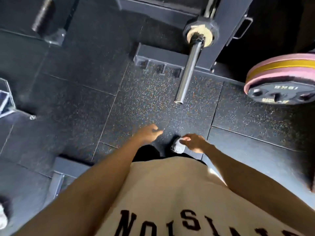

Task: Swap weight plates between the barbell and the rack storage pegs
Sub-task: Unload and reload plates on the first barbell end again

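Plainly between loads: barbell sleeve (187, 72) bare and chrome, long axis running from far to near, open end pointing back toward the body, collar (201, 34) seated at the far end against the rack upright (228, 23). Stored plates (283, 79) stacked on a peg off to the right, pink and yellow rims behind a black face plate, roughly level with the sleeve's near tip and well apart from it. Both hands low and near, hanging in front of the torso over the speckled rubber floor (153, 99), well short of sleeve and plates alike. Left hand (150, 132) loosely curled, thumb and fingers relaxed, holding nothing. Right hand (192, 142) likewise slack, fingers bent over a grey shoe (178, 146) far below, gripping nothing. Hands a little apart, neither touching the other. Right hand nearer the stacked plates, so probably the leading one for a reach up and to the right; left hand nearer the line of the sleeve. Likely next: lift a plate off the peg with both hands, then slide it on from the near end along that far-running axis. Arms extended downward, elbows only slightly bent.
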Tool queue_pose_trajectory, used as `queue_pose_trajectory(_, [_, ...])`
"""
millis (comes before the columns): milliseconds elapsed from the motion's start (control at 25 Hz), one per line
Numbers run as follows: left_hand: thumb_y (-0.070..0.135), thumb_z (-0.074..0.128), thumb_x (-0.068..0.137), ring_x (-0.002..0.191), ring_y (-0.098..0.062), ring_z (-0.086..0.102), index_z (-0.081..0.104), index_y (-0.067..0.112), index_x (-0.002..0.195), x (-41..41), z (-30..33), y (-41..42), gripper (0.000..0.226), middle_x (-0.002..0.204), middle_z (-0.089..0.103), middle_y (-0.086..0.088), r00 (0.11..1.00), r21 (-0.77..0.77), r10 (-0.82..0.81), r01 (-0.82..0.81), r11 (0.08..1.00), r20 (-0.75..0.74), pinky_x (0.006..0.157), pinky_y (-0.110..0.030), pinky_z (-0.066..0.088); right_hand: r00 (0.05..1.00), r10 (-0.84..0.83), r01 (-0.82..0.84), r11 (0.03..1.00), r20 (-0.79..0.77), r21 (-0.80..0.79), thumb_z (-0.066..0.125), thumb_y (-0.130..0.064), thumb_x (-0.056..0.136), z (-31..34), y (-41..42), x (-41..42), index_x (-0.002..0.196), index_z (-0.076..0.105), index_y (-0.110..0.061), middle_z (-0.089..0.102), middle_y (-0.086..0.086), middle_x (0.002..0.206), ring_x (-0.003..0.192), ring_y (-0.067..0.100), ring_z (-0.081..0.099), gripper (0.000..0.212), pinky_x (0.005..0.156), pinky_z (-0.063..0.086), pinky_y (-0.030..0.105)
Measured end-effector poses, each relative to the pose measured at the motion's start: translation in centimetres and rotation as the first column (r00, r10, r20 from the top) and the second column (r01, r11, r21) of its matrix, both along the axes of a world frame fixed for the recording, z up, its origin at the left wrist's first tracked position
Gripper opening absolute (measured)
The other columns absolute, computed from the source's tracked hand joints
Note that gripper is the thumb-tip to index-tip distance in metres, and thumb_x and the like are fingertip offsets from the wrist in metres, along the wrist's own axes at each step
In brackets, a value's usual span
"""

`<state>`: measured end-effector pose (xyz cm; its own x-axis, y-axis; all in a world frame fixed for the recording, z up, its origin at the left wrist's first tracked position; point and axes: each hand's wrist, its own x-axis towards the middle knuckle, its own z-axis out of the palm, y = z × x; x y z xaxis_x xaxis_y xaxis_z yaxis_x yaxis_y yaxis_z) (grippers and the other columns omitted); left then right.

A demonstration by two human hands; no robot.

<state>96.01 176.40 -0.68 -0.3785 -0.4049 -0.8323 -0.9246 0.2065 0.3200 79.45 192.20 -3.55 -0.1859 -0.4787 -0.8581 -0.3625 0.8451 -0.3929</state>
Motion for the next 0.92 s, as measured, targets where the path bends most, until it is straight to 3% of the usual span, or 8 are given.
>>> queue_pose_trajectory(120, [0.048, 0.052, 0.095, 0.119, -0.027, 0.054, 0.058, 0.012, 0.124, 4.2, -0.8, -0.5, 0.047, 0.133, 0.058, -0.01, 0.992, 0.027, 0.123, -0.124, 0.992, 0.042, 0.092, -0.03, 0.039, 0.979, 0.198, -0.195, 0.979, -0.049, 0.06, 0.054, -0.049, 0.092, -0.4, -1.5, 0.7, 0.126, 0.061, -0.025, 0.057, 0.002, 0.137, 0.127, 0.026, 0.051, 0.043, 0.108, 0.037, 0.04])
queue_pose_trajectory(240, [0.052, 0.053, 0.093, 0.113, -0.027, 0.057, 0.059, 0.014, 0.121, 8.2, -1.0, -3.0, 0.047, 0.129, 0.06, -0.01, 0.936, 0.026, 0.345, -0.348, 0.937, 0.07, 0.095, -0.033, 0.044, 0.936, 0.35, -0.348, 0.936, -0.031, 0.058, 0.055, -0.043, 0.094, -0.3, -7.0, 0.6, 0.124, 0.063, -0.018, 0.058, 0.007, 0.136, 0.123, 0.027, 0.053, 0.041, 0.103, 0.041, 0.032])
queue_pose_trajectory(440, [0.043, 0.053, 0.096, 0.126, -0.029, 0.049, 0.052, 0.015, 0.135, 13.6, -2.2, -7.8, 0.049, 0.14, 0.052, -0.012, 0.825, 0.059, 0.554, -0.562, 0.825, 0.106, 0.098, -0.03, 0.038, 0.922, 0.387, -0.387, 0.922, 0.027, 0.009, 0.06, -0.039, 0.093, 0.0, -19.2, 1.5, 0.126, 0.062, -0.013, 0.064, 0.011, 0.126, 0.109, 0.028, 0.062, 0.042, 0.093, 0.045, 0.03])
queue_pose_trajectory(520, [0.043, 0.053, 0.096, 0.129, -0.029, 0.047, 0.051, 0.014, 0.136, 15.9, -3.3, -10.8, 0.049, 0.143, 0.049, -0.011, 0.8, 0.081, 0.588, -0.598, 0.797, 0.12, 0.099, -0.03, 0.037, 0.902, 0.432, -0.433, 0.901, 0.025, 0.031, 0.059, -0.036, 0.094, -0.2, -24.7, 3.0, 0.127, 0.061, -0.01, 0.063, 0.012, 0.126, 0.111, 0.028, 0.06, 0.042, 0.087, 0.042, 0.027])
queue_pose_trajectory(640, [0.044, 0.053, 0.096, 0.127, -0.027, 0.049, 0.054, 0.012, 0.13, 19.2, -4.5, -17.6, 0.047, 0.141, 0.052, -0.009, 0.81, 0.112, 0.569, -0.584, 0.804, 0.143, 0.099, -0.029, 0.038, 0.853, 0.522, -0.521, 0.853, -0.024, 0.031, 0.058, -0.038, 0.094, 0.0, -33.1, 6.1, 0.125, 0.063, -0.011, 0.062, 0.012, 0.128, 0.113, 0.029, 0.058, 0.041, 0.094, 0.042, 0.03])
queue_pose_trajectory(800, [0.047, 0.055, 0.094, 0.123, -0.027, 0.052, 0.054, 0.011, 0.132, 22.7, -4.2, -29.5, 0.052, 0.139, 0.054, -0.01, 0.776, 0.139, 0.622, -0.631, 0.764, 0.107, 0.1, -0.028, 0.039, 0.85, 0.521, -0.526, 0.849, -0.083, -0.057, 0.062, -0.033, 0.092, 1.0, -43.8, 9.9, 0.115, 0.07, -0.011, 0.068, 0.009, 0.12, 0.109, 0.024, 0.06, 0.032, 0.095, 0.042, 0.029])
queue_pose_trajectory(920, [0.052, 0.055, 0.092, 0.129, -0.031, 0.048, 0.049, 0.01, 0.138, 23.3, -3.8, -38.8, 0.063, 0.145, 0.047, -0.013, 0.787, 0.112, 0.608, -0.616, 0.779, 0.101, 0.109, -0.04, 0.037, 0.858, 0.502, -0.512, 0.853, -0.109, -0.102, 0.061, -0.036, 0.091, 1.7, -51.6, 11.4, 0.108, 0.072, -0.018, 0.068, 0.002, 0.119, 0.11, 0.021, 0.06, 0.027, 0.099, 0.043, 0.032])
